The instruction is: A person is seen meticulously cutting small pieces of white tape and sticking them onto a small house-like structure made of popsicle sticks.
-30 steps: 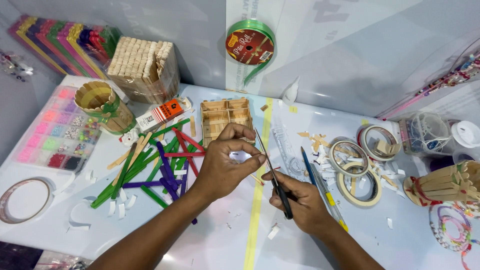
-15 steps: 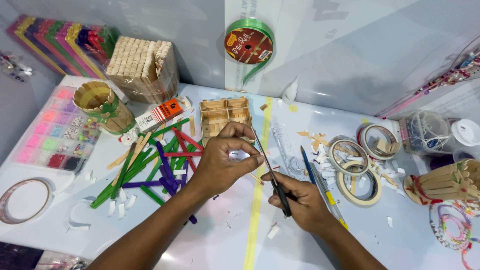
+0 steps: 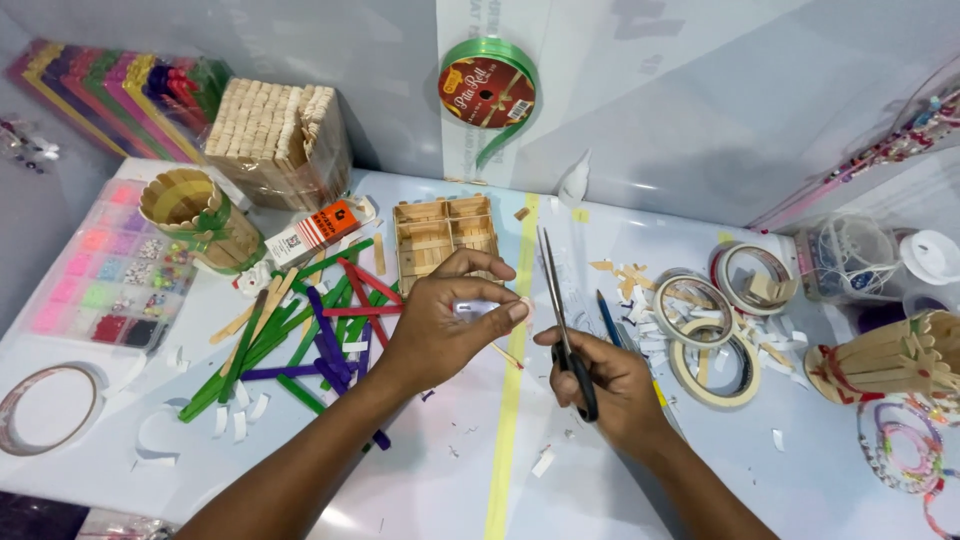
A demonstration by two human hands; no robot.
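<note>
Just beside: left hand [image 3: 440,330], scissors [image 3: 562,310].

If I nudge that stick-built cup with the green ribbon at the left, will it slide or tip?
The stick cup stands upright and is taller than wide, so a high push would probably tip it. It looks hollow, so likely light. Loose coloured sticks lie beside it and may snag a slide.

The small white piece [image 3: 478,308] pinched in the left hand [image 3: 440,325] is too small to identify; the right hand [image 3: 605,385] covers the handles of the scissors [image 3: 556,290]; at 8 o'clock a tape ring [image 3: 45,407] is cut by the edge
</note>
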